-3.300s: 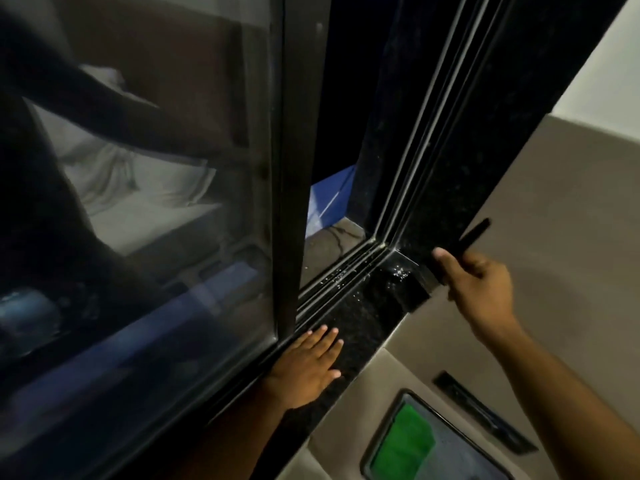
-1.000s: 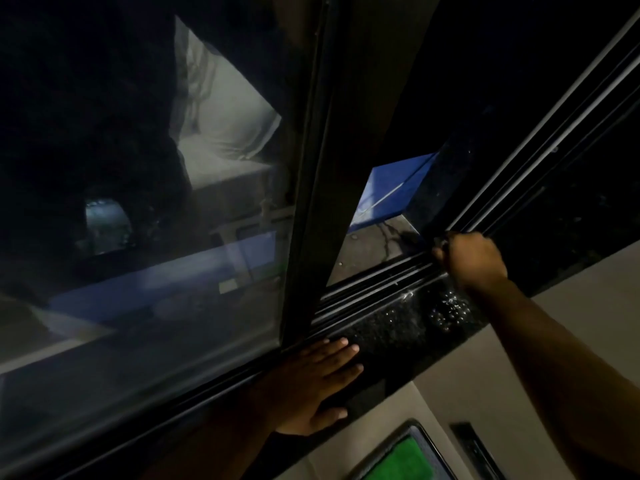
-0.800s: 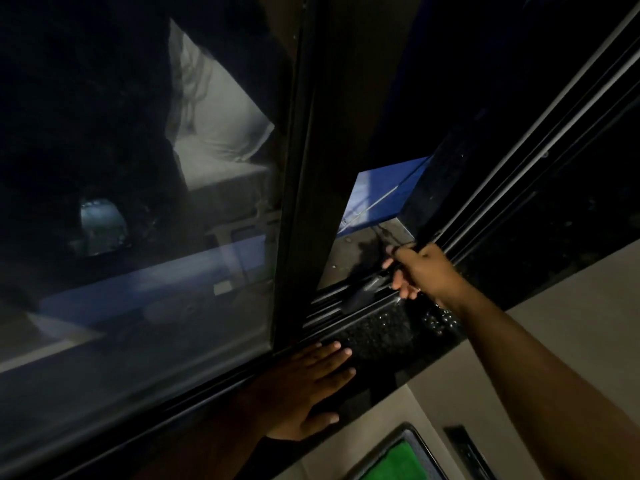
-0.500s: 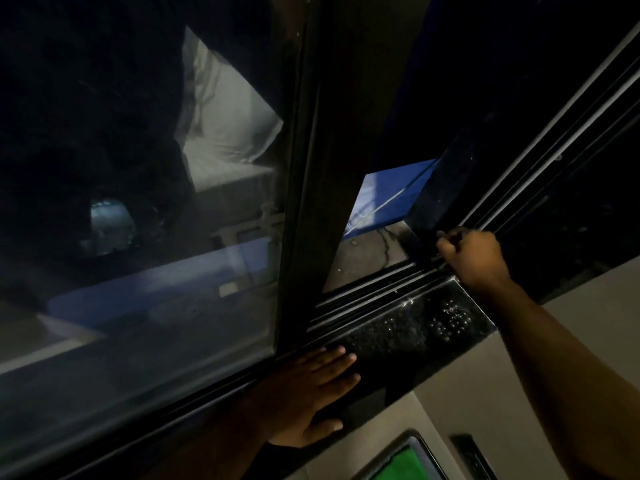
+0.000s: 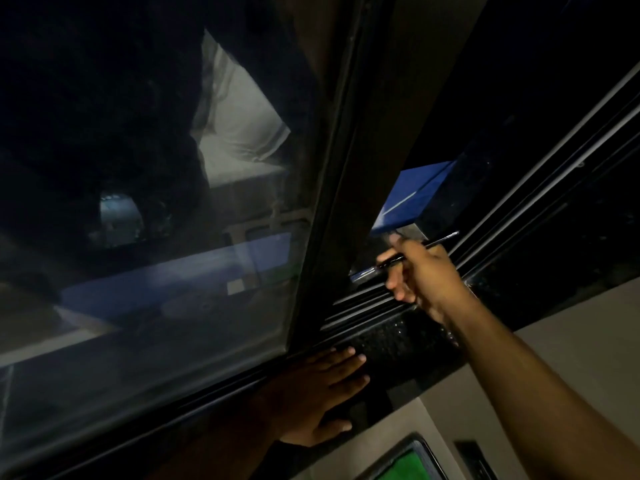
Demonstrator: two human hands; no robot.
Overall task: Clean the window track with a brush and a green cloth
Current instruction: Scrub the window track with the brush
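On the far left, a large dark glass pane point(image 5: 149, 209) is seen, smooth and glossy, with a pale bed reflected in it. Its black sliding frame point(image 5: 332, 188) is seen rising diagonally through the middle. Below that frame, the left hand point(image 5: 320, 396) is laid flat and open, palm down, gripping nothing, on the speckled black stone sill point(image 5: 398, 344), which looks polished and hard. To the right of the frame, the window track point(image 5: 360, 303) is shown as narrow parallel metal rails with deep grooves between them. Above the rails, the right hand point(image 5: 420, 275) is closed around the brush point(image 5: 408, 254), a thin, dark, stick-like handle held midway, its working end pointed toward the track near the frame; the bristles cannot be made out in the dim light. The brush is judged light and stiff, best held near its middle like a pen for reach into the grooves. At the bottom right, the green cloth point(image 5: 403, 467) is seen lying in a dark-rimmed tray point(image 5: 420, 445) on the beige surface point(image 5: 554, 323); it is judged soft and limp, easily bunched and taken from any edge.
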